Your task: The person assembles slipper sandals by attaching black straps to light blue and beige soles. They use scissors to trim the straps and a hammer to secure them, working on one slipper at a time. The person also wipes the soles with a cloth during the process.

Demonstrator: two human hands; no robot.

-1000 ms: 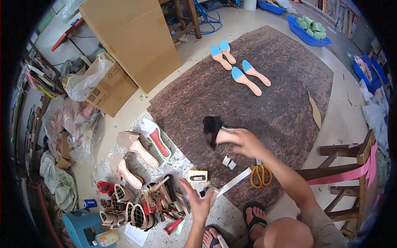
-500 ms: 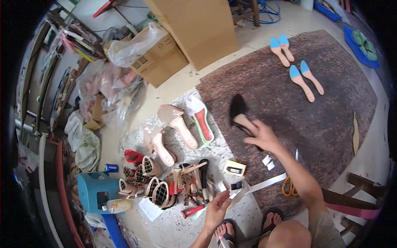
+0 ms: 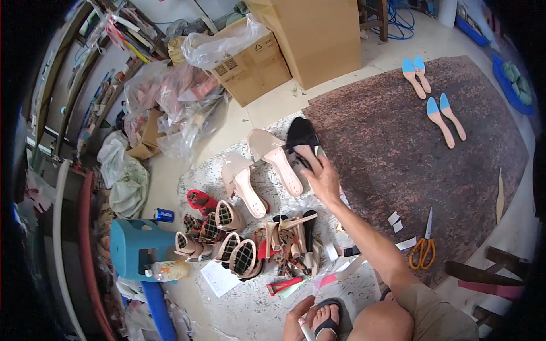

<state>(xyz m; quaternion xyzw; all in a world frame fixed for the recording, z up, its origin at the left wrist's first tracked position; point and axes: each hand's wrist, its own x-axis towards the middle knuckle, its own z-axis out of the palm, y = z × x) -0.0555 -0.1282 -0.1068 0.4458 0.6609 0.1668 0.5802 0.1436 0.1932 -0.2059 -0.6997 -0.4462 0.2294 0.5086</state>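
Note:
My right hand [image 3: 324, 181] grips a black open-toed slip-on shoe [image 3: 302, 132] by its pale insole end, toe pointing away from me. The shoe is over the white-spotted board, covering the place beside two beige slip-on shoes [image 3: 285, 173] [image 3: 248, 193]. Low in the picture, my left hand [image 3: 298, 318] hangs near my sandalled foot, fingers loosely bent and nothing seen in them. A white stick-like thing [image 3: 307, 329] crosses in front of that hand; I cannot tell what it is. Several patterned shoe uppers [image 3: 244, 258] and loose heels [image 3: 293, 233] lie in a heap ahead of my left hand.
Insoles with blue fronts [image 3: 438, 116] lie on the brown mat [image 3: 387, 142]. Orange-handled scissors [image 3: 422, 250] and white scraps [image 3: 395, 221] lie to the right. A blue stool [image 3: 122, 250], a bottle [image 3: 168, 271] and a can [image 3: 164, 215] are left. Cardboard boxes [image 3: 256, 68] stand behind.
My right hand has carried the black shoe left from the brown mat to beside the beige shoes. My left hand has drawn back toward my foot. The view has shifted too.

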